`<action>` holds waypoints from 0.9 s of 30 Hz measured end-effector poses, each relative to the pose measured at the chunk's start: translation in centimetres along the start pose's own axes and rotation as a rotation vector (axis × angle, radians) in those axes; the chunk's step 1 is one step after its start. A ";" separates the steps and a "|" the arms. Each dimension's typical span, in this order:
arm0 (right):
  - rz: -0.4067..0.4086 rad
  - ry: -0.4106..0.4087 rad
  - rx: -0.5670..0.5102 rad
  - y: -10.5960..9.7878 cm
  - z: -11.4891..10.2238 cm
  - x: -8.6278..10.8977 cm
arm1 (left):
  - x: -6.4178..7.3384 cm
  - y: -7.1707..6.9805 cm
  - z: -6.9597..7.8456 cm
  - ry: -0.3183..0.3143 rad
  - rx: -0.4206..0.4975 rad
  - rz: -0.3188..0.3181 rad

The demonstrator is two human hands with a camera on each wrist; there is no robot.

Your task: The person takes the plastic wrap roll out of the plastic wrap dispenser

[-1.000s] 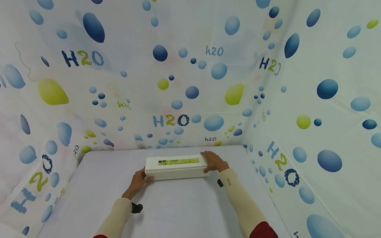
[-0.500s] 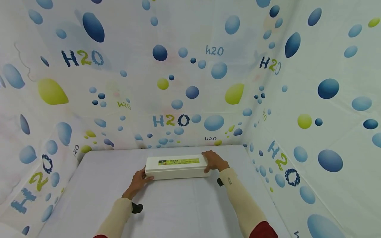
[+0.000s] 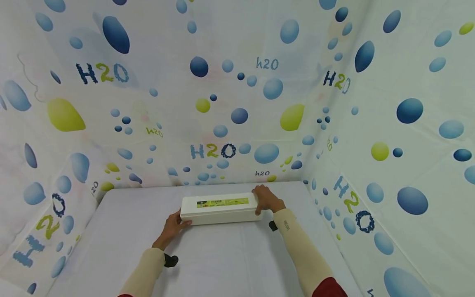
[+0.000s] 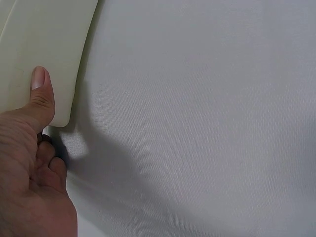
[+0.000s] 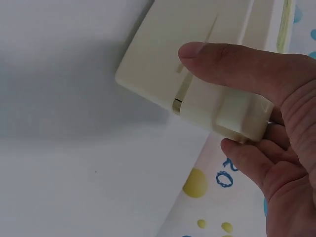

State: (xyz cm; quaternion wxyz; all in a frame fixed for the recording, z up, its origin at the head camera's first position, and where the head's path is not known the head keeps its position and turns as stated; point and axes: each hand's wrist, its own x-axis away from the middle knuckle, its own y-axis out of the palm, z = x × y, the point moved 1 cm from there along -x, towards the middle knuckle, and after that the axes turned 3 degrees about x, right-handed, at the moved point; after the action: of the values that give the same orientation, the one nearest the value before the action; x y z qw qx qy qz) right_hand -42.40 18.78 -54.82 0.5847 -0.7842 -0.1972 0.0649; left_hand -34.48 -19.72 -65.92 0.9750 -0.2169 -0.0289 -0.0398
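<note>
A long cream plastic box [image 3: 219,217] with a yellow-green label [image 3: 222,202] on its lid lies crosswise at the far part of the table. My left hand [image 3: 172,227] holds its left end. In the left wrist view the thumb presses the front face of the box [image 4: 59,44], and the other fingers bend behind the end, partly hidden. At the right end, my right hand [image 3: 268,199] grips the lid [image 5: 229,94] between the thumb in front and fingers round the far side. A narrow gap between lid and body shows near that end in the right wrist view.
A white cloth [image 3: 215,264] covers the table. Curtains [image 3: 237,95] printed with blue and green drops and H2O lettering enclose it at the back and both sides. A dark wrist piece [image 3: 171,260] sits below the left forearm, another [image 3: 273,225] by the right.
My right hand has risen very slightly at the right end of the box. The left hand keeps its hold, and the box stays in the same place.
</note>
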 end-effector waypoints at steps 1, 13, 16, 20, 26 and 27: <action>0.002 0.003 0.000 0.0 0.0 0.0 | 0.0 0.0 0.0 0.003 -0.001 -0.002; 0.018 0.010 -0.010 -0.4 -0.1 0.1 | 0.4 -0.1 0.2 0.027 0.035 -0.004; 0.028 0.000 -0.018 -0.5 0.0 0.2 | 0.5 -0.1 0.3 0.023 0.031 -0.008; 0.036 0.002 -0.044 -0.7 0.1 0.3 | 0.6 0.0 0.4 0.024 0.028 -0.004; 0.042 0.000 -0.056 -0.9 0.0 0.5 | 0.5 0.0 0.1 0.025 0.053 -0.001; 0.045 -0.007 -0.054 -0.9 0.1 0.5 | 0.5 0.0 0.1 0.027 0.060 -0.002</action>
State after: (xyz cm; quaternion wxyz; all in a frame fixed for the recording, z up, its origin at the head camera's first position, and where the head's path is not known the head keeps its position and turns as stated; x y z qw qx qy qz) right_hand -42.16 19.27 -53.88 0.5609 -0.8038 -0.1831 0.0757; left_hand -33.99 -19.69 -65.82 0.9813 -0.1871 -0.0171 -0.0427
